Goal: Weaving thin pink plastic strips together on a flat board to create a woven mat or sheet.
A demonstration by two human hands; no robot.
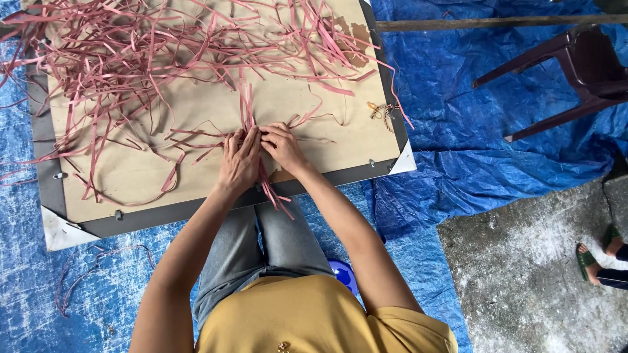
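Head view: my left hand (239,160) and right hand (282,146) meet at the near edge of the brown board (196,131), both pinching one bundle of pink strips (248,108). Loose pink strips sprawl across the far board. Blue tarp (458,131) underneath; dark plastic chair (575,72) far right.

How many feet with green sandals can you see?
2: both at the right edge on the grey ground, one foot lower, the other foot just above it. More may be out of view.
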